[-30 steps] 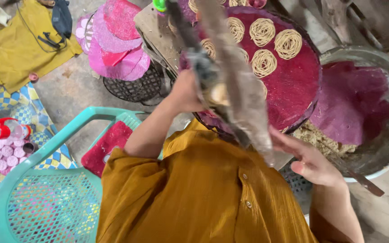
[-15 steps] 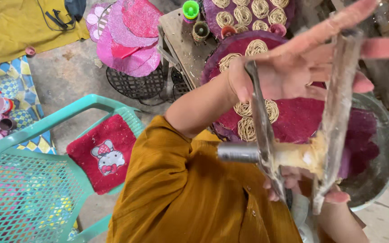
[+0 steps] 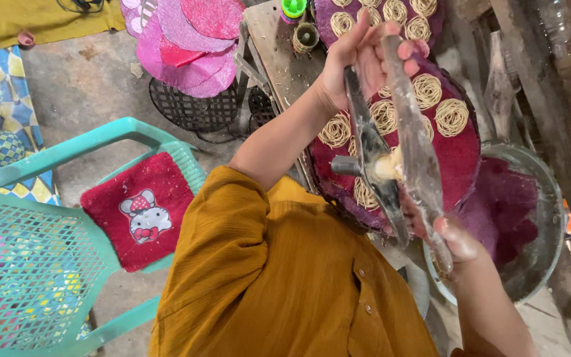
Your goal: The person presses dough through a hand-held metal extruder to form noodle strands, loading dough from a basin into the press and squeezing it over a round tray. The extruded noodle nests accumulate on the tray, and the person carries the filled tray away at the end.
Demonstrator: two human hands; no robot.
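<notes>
I hold a long two-handled metal press (image 3: 398, 139) over a round maroon mat (image 3: 460, 158) that bears several coils of pale noodles. My left hand (image 3: 358, 56) grips the far ends of both handles. My right hand (image 3: 454, 238) grips the near ends, close to my mustard shirt. A lump of pale dough (image 3: 386, 166) sits at the press's barrel, between the handles. A second maroon mat with noodle coils (image 3: 381, 13) lies farther back.
At the right, a metal basin (image 3: 550, 198) holds more maroon mats. A stack of pink mats (image 3: 186, 39) rests on a black wire stand. A wooden bench (image 3: 272, 53) carries a green cup (image 3: 293, 8). To the left stands a teal plastic chair (image 3: 34, 258) with a red cushion (image 3: 143, 211).
My left hand, spread open over the press before, has closed on the far handle ends. The press has swung to point away from me over the mat.
</notes>
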